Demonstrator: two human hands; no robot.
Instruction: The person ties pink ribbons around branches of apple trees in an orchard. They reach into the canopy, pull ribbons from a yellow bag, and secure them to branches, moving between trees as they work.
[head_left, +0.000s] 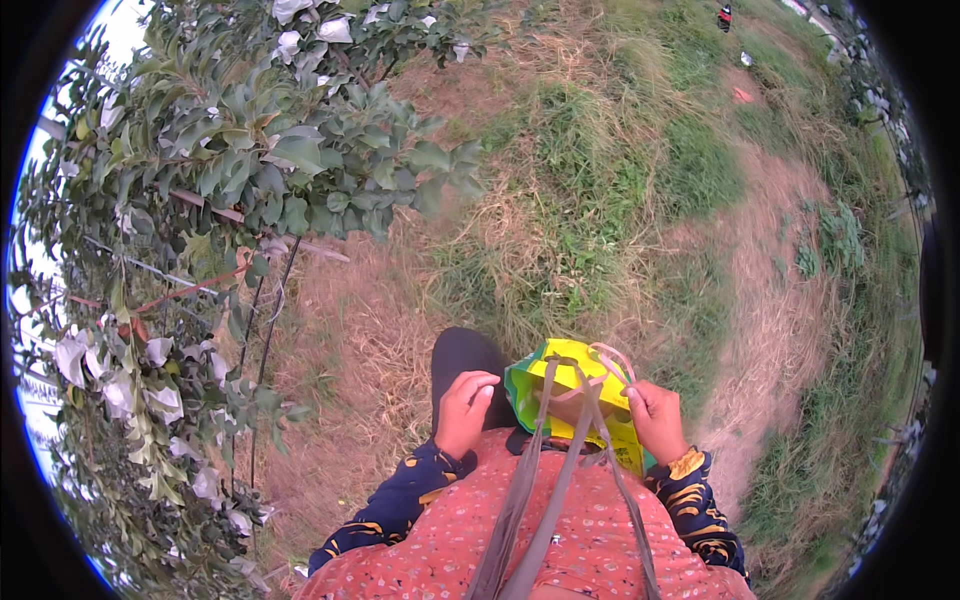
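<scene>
A yellow and green bag (566, 351) hangs open-mouthed at my waist, with grey straps (517, 495) running up from it over my chest. My right hand (660, 421) pinches the right side of its rim, close to a pink carry handle (615, 362). Just left of the bag, my left hand (463, 412) is held with curled fingers, the thumb close to the fingertips. Nothing shows in that hand, though the inside of the grip is hidden. Shadow and the straps obscure the bag's contents.
Leafy fruit-tree branches (300, 154) reach in from the left, bearing several white fruit bags (120, 390). Thin dark poles (266, 337) stand beneath them. Grass (577, 195) covers the ground ahead, with a bare dirt strip (772, 300) to the right. My dark-clad leg (457, 352) is forward.
</scene>
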